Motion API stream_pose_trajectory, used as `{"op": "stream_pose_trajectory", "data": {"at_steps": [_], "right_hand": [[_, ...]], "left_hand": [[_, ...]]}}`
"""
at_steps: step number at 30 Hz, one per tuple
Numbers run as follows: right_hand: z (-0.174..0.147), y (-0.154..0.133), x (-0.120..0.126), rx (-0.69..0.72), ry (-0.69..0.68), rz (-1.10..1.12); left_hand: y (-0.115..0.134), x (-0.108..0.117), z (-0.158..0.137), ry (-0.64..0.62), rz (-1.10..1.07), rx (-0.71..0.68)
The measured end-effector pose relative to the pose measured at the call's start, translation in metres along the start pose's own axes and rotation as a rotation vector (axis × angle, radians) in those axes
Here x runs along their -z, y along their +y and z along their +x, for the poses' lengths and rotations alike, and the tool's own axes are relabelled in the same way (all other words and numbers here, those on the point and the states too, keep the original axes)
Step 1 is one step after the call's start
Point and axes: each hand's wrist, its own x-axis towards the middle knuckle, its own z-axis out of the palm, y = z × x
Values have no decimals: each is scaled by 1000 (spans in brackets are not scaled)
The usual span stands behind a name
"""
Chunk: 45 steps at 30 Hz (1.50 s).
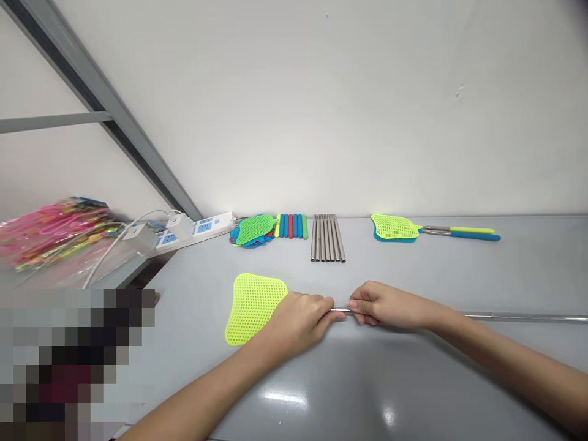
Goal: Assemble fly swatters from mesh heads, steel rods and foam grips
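A yellow-green fly swatter head (252,306) with a mesh of small holes juts out to the left of my left hand (305,315). That hand is closed round its neck, where the head meets a thin metal rod (340,310). Just to the right, my right hand (381,305) pinches the same rod between thumb and fingers. Past my right wrist the extended rod (528,317) runs on to the right edge of the view. My left hand hides the joint between head and rod.
Along the wall lie stacked swatter heads (256,229), several coloured handles (290,226), several metal tubes (327,239) and two swatters (395,226) with yellow and blue handles. A power strip (206,228) with plugged-in chargers sits left, beside bagged pink items (59,233).
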Motion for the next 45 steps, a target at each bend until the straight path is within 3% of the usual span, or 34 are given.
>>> {"op": "stream_pose_trajectory", "data": {"at_steps": [11, 17, 23, 29, 37, 45], "right_hand": [[3, 4, 7, -11, -143, 224], [2, 5, 14, 41, -219, 200], [-1, 8, 24, -17, -250, 111], [-2, 12, 30, -45, -207, 127], [-4, 13, 38, -55, -138, 160], [-5, 16, 43, -41, -87, 196]], "left_hand": [[-1, 2, 2, -16, -88, -19], [-4, 10, 3, -63, -173, -32], [-9, 13, 4, -93, -249, -40], [-17, 14, 6, -5, -214, -20], [-48, 13, 9, 294, -25, 232], [-70, 6, 8, 336, 36, 646]]}}
